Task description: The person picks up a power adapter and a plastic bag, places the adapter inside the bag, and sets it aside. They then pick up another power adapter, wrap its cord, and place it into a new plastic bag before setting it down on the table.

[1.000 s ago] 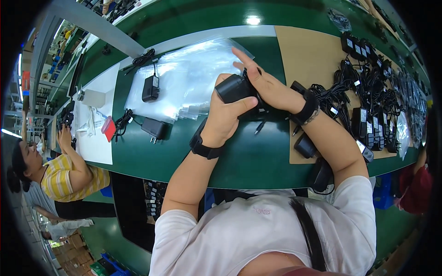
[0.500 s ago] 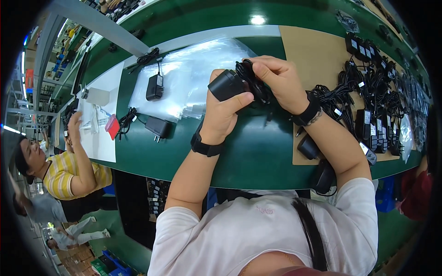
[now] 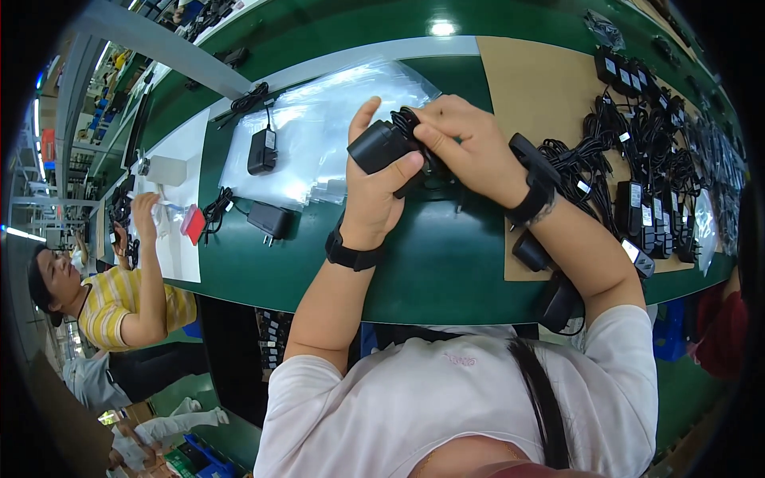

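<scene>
Between my hands, over the green table (image 3: 430, 271), is a black power adapter (image 3: 374, 148) with a bundled black cable (image 3: 407, 121). My left hand (image 3: 373, 187) grips the adapter, thumb across its near side and index finger raised. With thumb and fingers my right hand (image 3: 466, 147) pinches the cable bundle right beside the adapter's end; part of the bundle is hidden behind that hand. To the left, one adapter (image 3: 262, 151) lies on a stack of clear plastic bags (image 3: 319, 127), and another adapter (image 3: 269, 221) with prongs rests just below the stack.
At right, a brown cardboard sheet (image 3: 526, 80) carries several adapters and coiled cables (image 3: 610, 151). Two more adapters lie by my right forearm, one at the table's near edge (image 3: 560, 303). Left are a red object (image 3: 192, 225) and a co-worker in a yellow striped shirt (image 3: 119, 307).
My hands and the adapter have shifted slightly left. The cable bundle now sits closer against the adapter, and my left index finger has lifted. The co-worker's arm has moved.
</scene>
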Tool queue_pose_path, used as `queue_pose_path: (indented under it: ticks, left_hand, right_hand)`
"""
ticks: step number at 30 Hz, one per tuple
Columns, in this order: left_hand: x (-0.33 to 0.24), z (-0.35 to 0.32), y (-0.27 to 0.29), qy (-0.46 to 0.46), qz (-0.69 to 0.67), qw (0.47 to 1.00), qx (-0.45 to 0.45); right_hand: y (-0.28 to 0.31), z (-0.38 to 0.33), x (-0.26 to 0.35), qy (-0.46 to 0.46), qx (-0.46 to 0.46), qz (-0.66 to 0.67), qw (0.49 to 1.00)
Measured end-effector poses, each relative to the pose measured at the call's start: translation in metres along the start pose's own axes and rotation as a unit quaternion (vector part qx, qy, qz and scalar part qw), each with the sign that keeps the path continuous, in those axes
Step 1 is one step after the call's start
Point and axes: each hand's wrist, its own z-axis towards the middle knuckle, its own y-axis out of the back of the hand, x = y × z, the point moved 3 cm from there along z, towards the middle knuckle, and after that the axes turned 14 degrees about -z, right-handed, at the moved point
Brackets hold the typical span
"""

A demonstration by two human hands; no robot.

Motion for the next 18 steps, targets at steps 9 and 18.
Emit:
queue_pose_path:
  ticks: [9,18]
  left_hand:
    - [-0.001,0.001,0.006,0.002,-0.007,1.000,0.011]
    - [-0.017,0.007,0.011,-0.036,0.021,0.999,-0.016]
  right_hand:
    - [-0.006,-0.004,0.008,0.124,0.009,-0.036,0.992]
    - [-0.006,-0.003,0.014,0.197,0.002,-0.226,0.954]
